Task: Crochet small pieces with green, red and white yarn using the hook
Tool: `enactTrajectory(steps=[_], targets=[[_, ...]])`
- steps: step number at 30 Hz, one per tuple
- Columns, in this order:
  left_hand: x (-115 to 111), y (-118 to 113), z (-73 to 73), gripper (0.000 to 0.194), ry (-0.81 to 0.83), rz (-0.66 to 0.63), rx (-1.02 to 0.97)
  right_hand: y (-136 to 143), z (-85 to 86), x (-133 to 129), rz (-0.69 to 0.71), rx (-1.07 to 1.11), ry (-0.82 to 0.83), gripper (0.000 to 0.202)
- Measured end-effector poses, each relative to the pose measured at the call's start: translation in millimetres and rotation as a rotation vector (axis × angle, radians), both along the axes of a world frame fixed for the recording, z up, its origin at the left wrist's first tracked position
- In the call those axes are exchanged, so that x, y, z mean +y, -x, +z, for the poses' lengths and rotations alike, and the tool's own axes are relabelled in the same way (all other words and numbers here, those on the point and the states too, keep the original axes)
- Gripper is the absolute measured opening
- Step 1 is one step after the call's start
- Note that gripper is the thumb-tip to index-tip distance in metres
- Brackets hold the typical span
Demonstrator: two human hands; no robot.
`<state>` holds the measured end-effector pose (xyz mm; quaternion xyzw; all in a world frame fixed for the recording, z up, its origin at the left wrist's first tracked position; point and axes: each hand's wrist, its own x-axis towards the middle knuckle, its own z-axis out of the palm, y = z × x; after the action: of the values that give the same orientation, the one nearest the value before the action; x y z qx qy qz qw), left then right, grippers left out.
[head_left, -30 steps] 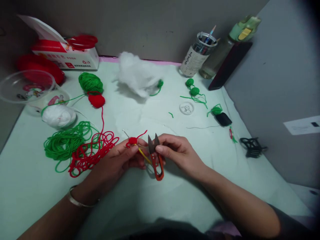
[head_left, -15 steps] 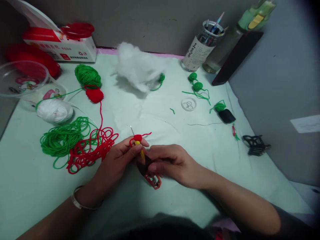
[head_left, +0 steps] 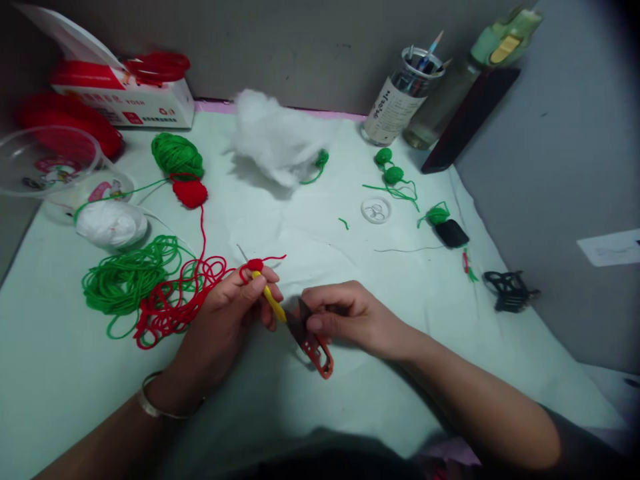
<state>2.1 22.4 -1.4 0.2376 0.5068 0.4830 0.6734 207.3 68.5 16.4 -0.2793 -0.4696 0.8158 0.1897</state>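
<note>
A crochet hook [head_left: 275, 303] with a yellow handle is pinched in my left hand [head_left: 227, 308], its metal tip pointing away from me. Up by the fingertips, the same hand keeps a small red crocheted piece [head_left: 255, 265] against the hook, and a short red tail sticks out to the right. My right hand [head_left: 357, 319] grips thread snips [head_left: 320, 359] by their dark blades, thumb on top. Their orange handles point toward me. The blades lie close to the lower end of the hook; whether they touch it, I cannot tell.
Loose red yarn [head_left: 173, 313] and green yarn [head_left: 117, 283] lie in tangles at left, near a white ball [head_left: 111, 222]. Fluffy white stuffing [head_left: 273, 140] sits at the back. At right are a small dish of rings [head_left: 376, 210], green balls [head_left: 394, 175] and a black claw clip [head_left: 511, 290].
My left hand has shifted left with the hook and red piece, away from my right hand. The snips have moved slightly right, and more of their blades shows.
</note>
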Motion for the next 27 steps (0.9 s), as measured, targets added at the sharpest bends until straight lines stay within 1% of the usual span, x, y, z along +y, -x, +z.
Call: enactTrajectory(steps=[4, 7, 10, 14, 16, 20, 22, 24, 27], targets=[[-3.4, 2.7, -3.5, 0.016, -0.096, -0.106, 0.197, -1.3, -9.6, 2.5, -0.153, 0.063, 0.136, 0.025], [-4.9, 3.4, -4.1, 0.013, -0.128, -0.154, 0.274, -0.8, -13.7, 4.7, -0.162, 0.022, 0.245, 0.025], [-5.7, 2.3, -4.4, 0.018, -0.139, -0.125, 0.217, 1.1, -11.3, 5.3, -0.146, -0.036, 0.266, 0.026], [-6.7, -0.1, -5.2, 0.021, -0.134, -0.069, 0.065, 2.3, -4.9, 4.3, -0.088, -0.107, 0.187, 0.035], [-6.6, -0.8, -4.9, 0.022, -0.132, -0.078, 0.055, 1.8, -1.9, 3.6, -0.056, -0.147, 0.121, 0.036], [-5.0, -0.8, -1.4, 0.021, -0.128, -0.116, 0.135, -0.2, 6.8, 1.4, -0.010, -0.285, -0.157, 0.031], [-3.9, -0.7, 1.1, 0.020, -0.127, -0.124, 0.167, -0.8, 11.8, 0.1, 0.028, -0.319, -0.265, 0.030], [-3.2, -0.9, 3.0, 0.020, -0.128, -0.132, 0.178, -0.8, 15.4, -0.8, 0.068, -0.335, -0.310, 0.032], [-3.3, -1.5, 3.4, 0.019, -0.134, -0.146, 0.171, 0.3, 15.8, -1.7, 0.100, -0.368, -0.308, 0.031]])
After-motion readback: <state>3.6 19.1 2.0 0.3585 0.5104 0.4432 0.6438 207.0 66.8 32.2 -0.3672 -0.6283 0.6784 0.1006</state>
